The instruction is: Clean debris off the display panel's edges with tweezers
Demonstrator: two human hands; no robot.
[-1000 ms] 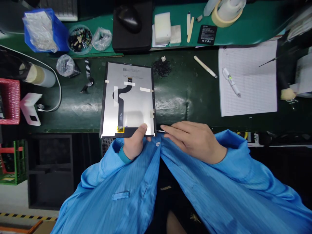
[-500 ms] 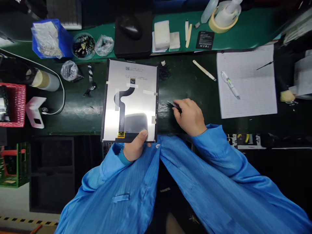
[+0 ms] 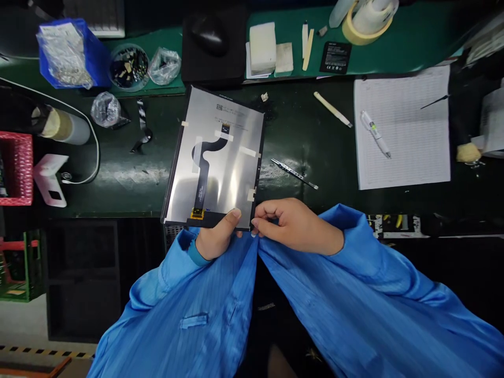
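Observation:
My left hand [image 3: 218,233] grips the bottom edge of a tablet-sized LCD screen [image 3: 224,181], thumb on top. The screen's silvery back faces me, with a curved black flex cable [image 3: 202,181] taped along it and a yellow-edged connector at the cable's lower end. At the lower right corner of the screen is my right hand [image 3: 281,223], its thumb and fingers closed on the edge; the fingertips are partly hidden. A slim, pointed metal tool [image 3: 294,173] lies on the dark bench, beyond my right hand.
A ruled paper sheet [image 3: 401,157] with a white pen [image 3: 375,135] lies at right. Along the back shelf are a white sponge block [image 3: 262,46], a black battery [image 3: 335,57] and a tape roll [image 3: 366,35]. A blue bin [image 3: 96,58] and loose black flex cable [image 3: 142,128] are at left.
My right hand has let go of the slim metal tool, now on the bench, and moved left and toward me to the screen's corner. The screen has tilted clockwise.

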